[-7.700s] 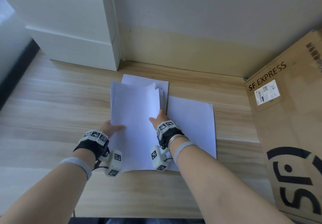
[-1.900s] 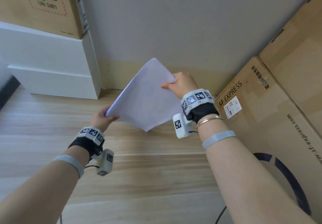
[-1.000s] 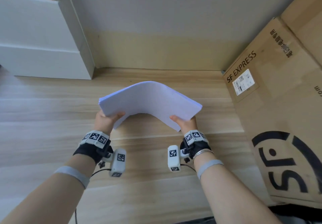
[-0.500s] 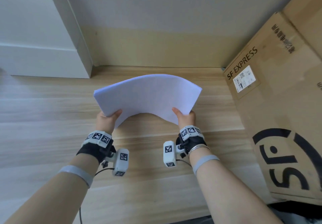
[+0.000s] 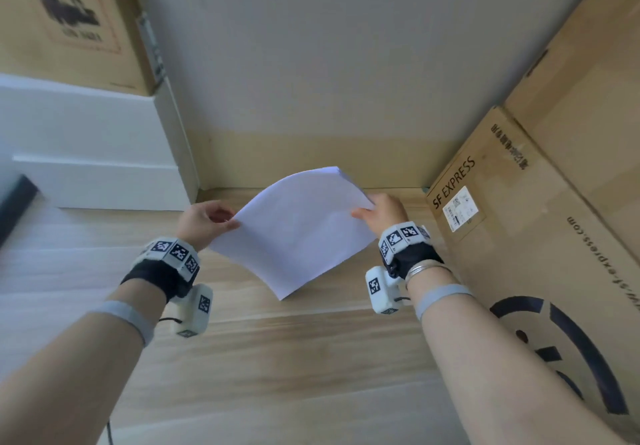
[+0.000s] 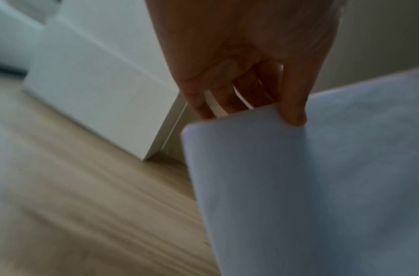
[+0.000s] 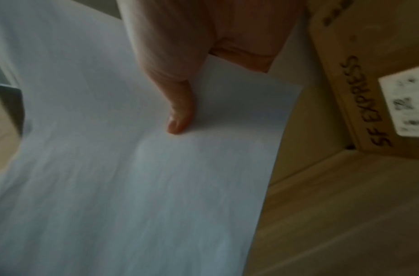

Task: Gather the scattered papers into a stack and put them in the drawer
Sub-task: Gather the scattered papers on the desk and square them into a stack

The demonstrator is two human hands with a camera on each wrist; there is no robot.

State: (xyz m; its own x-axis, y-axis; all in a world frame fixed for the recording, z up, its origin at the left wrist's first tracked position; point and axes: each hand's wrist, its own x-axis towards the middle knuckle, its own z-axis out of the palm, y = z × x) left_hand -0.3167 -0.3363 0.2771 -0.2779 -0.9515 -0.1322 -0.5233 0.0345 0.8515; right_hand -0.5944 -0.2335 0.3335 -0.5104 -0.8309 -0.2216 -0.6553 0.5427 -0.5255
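Observation:
A stack of white papers hangs tilted above the wooden tabletop, one corner pointing down. My left hand pinches its left corner, thumb on the near face; the left wrist view shows that hand with its thumb on the papers and fingers behind. My right hand grips the right edge. In the right wrist view the right hand has its thumb pressed on the papers. The white drawer unit stands at the back left, its drawers closed.
A cardboard box sits on top of the drawer unit. A large SF EXPRESS carton stands close on the right, with another carton behind it. A wall runs along the back.
The stack was held flat and bowed by its near edge. Both hands have since lifted it and tilted it up onto a corner. The head view has also tipped upward.

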